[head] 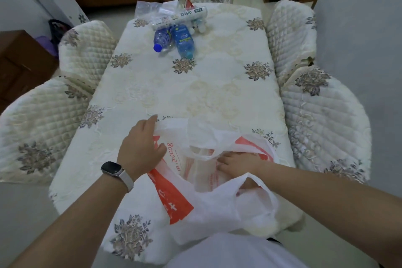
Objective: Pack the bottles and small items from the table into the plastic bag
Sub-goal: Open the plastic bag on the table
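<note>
Two bottles (pixel 182 40) lie at the far end of the worktop (pixel 217 85), probably light and slick, so best gripped round the body. Plastic bag (pixel 217 206), thin and floppy, sits at the near edge: left hand (pixel 141 148) pinches its rim, right hand (pixel 237 162) spread flat inside.

— Left arm?
— Stretched forward, wrist straight. The left grip (pixel 141 148) pinches the rim of the bag (pixel 213 209), thumb on top.
— Right?
— The forearm comes in from the right. The right grip (pixel 237 162) lies flat inside the bag, fingers spread and pointing left.
</note>
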`<state>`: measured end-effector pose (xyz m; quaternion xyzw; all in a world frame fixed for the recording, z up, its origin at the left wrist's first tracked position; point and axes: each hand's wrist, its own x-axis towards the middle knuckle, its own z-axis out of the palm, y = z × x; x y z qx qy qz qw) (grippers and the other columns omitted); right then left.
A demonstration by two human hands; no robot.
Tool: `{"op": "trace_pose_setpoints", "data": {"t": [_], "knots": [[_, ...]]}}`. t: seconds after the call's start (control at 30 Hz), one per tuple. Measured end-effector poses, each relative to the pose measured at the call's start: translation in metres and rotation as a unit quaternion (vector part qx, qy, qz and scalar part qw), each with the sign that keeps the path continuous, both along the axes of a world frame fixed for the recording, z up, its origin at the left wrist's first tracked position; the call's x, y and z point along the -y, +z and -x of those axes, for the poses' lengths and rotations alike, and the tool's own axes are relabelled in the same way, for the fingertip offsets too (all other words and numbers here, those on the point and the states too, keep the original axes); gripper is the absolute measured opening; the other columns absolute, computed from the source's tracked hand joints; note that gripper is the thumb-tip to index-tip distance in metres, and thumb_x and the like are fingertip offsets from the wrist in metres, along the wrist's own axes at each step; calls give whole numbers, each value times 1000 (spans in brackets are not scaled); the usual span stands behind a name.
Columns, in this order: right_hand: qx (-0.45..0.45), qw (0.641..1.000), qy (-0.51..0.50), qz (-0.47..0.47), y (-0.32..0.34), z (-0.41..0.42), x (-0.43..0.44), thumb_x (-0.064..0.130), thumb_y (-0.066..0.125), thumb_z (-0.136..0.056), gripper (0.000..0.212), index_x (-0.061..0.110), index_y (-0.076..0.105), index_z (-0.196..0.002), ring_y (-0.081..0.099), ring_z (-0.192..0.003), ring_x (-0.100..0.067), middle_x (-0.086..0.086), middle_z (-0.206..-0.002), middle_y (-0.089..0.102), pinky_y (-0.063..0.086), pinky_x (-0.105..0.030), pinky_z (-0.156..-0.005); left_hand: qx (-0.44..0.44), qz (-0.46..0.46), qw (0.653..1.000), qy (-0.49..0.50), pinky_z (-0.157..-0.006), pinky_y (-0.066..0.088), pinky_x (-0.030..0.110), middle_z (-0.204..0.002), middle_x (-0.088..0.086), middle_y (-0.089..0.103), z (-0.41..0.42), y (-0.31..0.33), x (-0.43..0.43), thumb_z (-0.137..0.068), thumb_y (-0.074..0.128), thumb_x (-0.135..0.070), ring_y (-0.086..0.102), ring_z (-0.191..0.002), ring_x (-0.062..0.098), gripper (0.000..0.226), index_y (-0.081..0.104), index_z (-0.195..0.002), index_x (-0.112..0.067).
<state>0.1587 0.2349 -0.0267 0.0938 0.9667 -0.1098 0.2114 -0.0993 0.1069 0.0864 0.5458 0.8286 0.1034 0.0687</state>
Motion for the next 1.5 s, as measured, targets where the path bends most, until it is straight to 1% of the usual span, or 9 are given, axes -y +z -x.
{"op": "trace_pose_setpoints", "data": {"t": [0.27, 0.4, 0.63, 0.7, 0.8, 1.03, 1.13, 1.23, 1.5], "knots": [[-73, 989, -53, 115, 32, 27, 68, 47, 47, -98, 53, 16, 45, -141, 47, -126, -29, -9, -146, 45, 43, -45, -101, -141, 111, 946, -269, -118, 19, 46, -162, 7, 16, -54, -4, -53, -81, 52, -71, 17, -148, 27, 98, 5, -155, -27], [-14, 985, -120, 126, 22, 34, 98, 26, 45, -101, 43, 14, 44, -142, 43, -130, -27, -9, -144, 45, 37, -39, -105, -163, 224, 927, -253, -106, 35, 48, -151, 11, 36, -62, -40, -77, -80, 55, -72, 42, -132, 32, 106, -5, -154, -26], [3, 993, -102, 54, -13, 3, 123, 37, 47, -89, 41, 21, 49, -126, 49, -118, -26, -6, -128, 50, 45, -42, -94, -170, 231, 925, -250, -72, 38, 35, -94, 3, 59, -49, -58, -78, -96, 41, -31, 57, -82, 28, 20, 53, -104, -16], [0, 996, -91, 21, -15, -7, 121, 40, 42, -84, 45, 20, 57, -121, 57, -111, -27, -8, -121, 58, 51, -41, -85, -171, 202, 938, -223, -64, 38, 33, -80, 1, 50, -39, -54, -74, -95, 39, -22, 50, -70, 26, 15, 51, -97, -15], [22, 995, -91, -43, -23, -21, 117, 52, 80, -47, 55, 27, 75, -96, 70, -87, -20, -1, -97, 71, 56, -34, -64, -159, 150, 961, -171, -64, 41, 33, -82, 6, 59, -17, -46, -72, -89, 42, -14, 54, -71, 28, 12, 53, -92, -15], [-29, 988, -126, -85, -7, -52, 67, 20, 78, -66, 55, 8, 64, -117, 59, -114, -37, -22, -127, 58, 54, -40, -89, -130, 83, 987, -36, -57, 37, 32, -68, 5, 53, 27, -16, -46, -83, 46, -8, 53, -65, 30, 13, 56, -89, -14], [-18, 983, -171, -60, 10, -50, 46, 19, 49, -93, 48, 12, 46, -140, 38, -136, -30, -14, -150, 38, 37, -40, -108, -115, 90, 989, -11, -59, 39, 31, -73, 6, 57, 27, -9, -28, -85, 46, -14, 53, -68, 30, 9, 55, -83, -16], [-54, 964, -257, 46, 24, -32, 32, 25, 50, -92, 42, 19, 55, -133, 52, -123, -27, -5, -134, 56, 43, -37, -100, -107, 139, 984, -18, -62, 40, 31, -84, 5, 61, 22, -13, -14, -91, 45, -27, 53, -73, 28, 12, 53, -86, -20], [-33, 922, -277, 267, 61, 18, 72, 66, 50, -89, 63, 24, 49, -137, 56, -115, -15, 6, -131, 57, 45, -35, -96, -87, 139, 976, -146, -95, 44, 42, -145, 4, 42, 10, -32, -11, -81, 62, -61, 45, -128, 26, 80, 33, -146, -23]]}}
